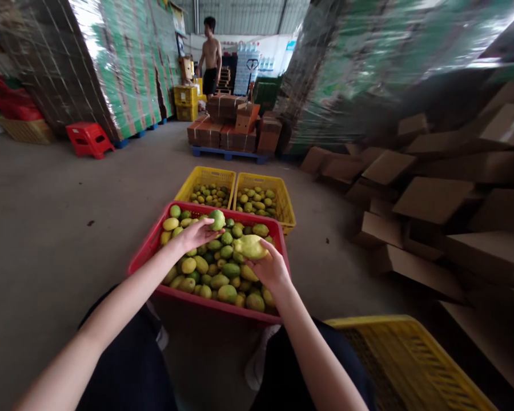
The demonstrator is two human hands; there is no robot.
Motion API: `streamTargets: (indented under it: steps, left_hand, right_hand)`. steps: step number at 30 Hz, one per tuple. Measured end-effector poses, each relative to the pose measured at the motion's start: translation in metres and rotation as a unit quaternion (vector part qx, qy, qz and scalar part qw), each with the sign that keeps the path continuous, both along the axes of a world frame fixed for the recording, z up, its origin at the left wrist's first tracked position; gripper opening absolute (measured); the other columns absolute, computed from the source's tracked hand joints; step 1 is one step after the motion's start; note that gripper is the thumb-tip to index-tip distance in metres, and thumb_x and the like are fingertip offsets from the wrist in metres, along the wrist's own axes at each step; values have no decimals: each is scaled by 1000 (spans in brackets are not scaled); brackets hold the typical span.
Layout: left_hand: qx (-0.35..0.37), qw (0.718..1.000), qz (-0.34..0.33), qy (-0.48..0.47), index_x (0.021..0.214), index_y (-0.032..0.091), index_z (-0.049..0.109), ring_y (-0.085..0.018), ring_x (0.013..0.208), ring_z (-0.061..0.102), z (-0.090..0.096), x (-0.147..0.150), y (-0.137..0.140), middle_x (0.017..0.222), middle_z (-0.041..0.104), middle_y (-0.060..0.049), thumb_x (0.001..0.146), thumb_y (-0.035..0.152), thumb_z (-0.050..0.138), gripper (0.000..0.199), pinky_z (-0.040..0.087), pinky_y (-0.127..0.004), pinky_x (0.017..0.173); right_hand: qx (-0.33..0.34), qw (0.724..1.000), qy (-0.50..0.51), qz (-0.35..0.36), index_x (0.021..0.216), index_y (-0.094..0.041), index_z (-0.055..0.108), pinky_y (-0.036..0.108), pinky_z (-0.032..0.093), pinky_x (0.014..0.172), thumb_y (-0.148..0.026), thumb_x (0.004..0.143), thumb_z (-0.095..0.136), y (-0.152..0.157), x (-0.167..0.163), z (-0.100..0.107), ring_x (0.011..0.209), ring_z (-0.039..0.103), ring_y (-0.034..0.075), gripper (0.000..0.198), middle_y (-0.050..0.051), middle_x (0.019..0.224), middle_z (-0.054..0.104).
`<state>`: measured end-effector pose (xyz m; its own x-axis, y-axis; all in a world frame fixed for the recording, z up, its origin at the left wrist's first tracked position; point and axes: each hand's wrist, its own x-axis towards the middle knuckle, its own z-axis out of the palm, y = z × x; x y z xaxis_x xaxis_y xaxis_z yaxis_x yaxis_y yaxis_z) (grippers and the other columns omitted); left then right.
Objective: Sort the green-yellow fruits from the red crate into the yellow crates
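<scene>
My left hand (198, 234) is closed around a round green lemon (217, 220), held above the fruit. A larger, pale yellow-green lemon (251, 246) with a pointed end sits in my right hand (273, 267), thumb on its top and fingers underneath. Both hands are over a red crate (137, 258) between my legs. Yellow and green lemons (219, 281) of mixed sizes fill it. My hands and forearms cover part of the fruit.
Two yellow crates (289, 214) with similar fruit stand just beyond the red one. Another yellow crate (411, 348) is at my right knee. Cardboard boxes (432, 200) are heaped on the right. A red stool (89, 138), a loaded blue pallet (229, 153) and a person (211, 57) are farther off.
</scene>
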<state>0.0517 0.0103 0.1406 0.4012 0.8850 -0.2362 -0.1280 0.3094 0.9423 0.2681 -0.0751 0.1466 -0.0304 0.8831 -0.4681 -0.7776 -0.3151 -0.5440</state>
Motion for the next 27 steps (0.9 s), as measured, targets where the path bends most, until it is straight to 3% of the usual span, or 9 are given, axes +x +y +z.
streamTargets:
  steps: [3,8,11,14,16,19,24,27]
  left_hand:
    - [34,994,-24,-97,104,14,64,-23,100,69,16,-4,-21,111,70,-11,72,34,75,39,52,-36,96]
    - [152,985,73,-36,109,19,61,-24,111,63,13,3,-40,115,68,-7,49,25,91,67,50,-36,98]
    - [213,973,86,-3,111,22,59,-23,113,61,14,7,-45,119,64,-7,51,28,91,68,51,-34,96]
    - [241,966,92,6,110,23,58,-22,110,61,20,7,-47,114,64,-6,54,31,90,65,51,-32,93]
    - [252,963,94,7,109,23,58,-21,107,62,25,5,-48,110,65,-4,55,31,90,63,51,-30,91]
    - [297,950,95,29,108,24,58,-20,107,61,30,3,-50,110,65,-4,58,30,89,58,50,-29,91]
    - [395,914,56,77,112,24,59,-21,111,61,37,4,-58,118,65,-6,67,28,85,52,48,-31,95]
    - [439,894,48,76,115,25,57,-22,115,60,38,5,-61,121,64,-7,71,26,83,51,48,-32,95]
  right_hand:
    - [55,998,9,-2,92,-20,66,28,59,65,-14,80,56,-3,-9,3,78,71,19,16,3,85,76]
    - [97,995,4,-34,98,-22,67,37,58,88,-11,72,59,-3,-21,9,98,69,21,29,1,96,76]
    - [130,991,-19,-42,101,-23,66,38,57,88,-21,74,64,-3,-26,12,100,68,22,27,1,98,74]
    - [181,971,-136,-79,104,-25,64,31,55,85,-25,71,71,-7,-29,14,98,66,19,34,-1,97,72]
    - [234,931,-251,-127,108,-27,61,27,54,85,-16,62,78,-11,-30,14,98,65,18,51,-2,100,70]
    - [323,848,-380,-182,110,-27,57,34,51,95,-6,53,82,-13,-31,9,109,63,21,66,2,114,67]
    - [457,666,-543,-228,111,-29,45,52,51,96,-10,67,74,-4,-32,-9,117,61,27,56,7,126,62]
    - [500,611,-557,-256,118,-31,40,54,53,92,-7,71,70,0,-32,-13,118,61,27,61,8,128,60]
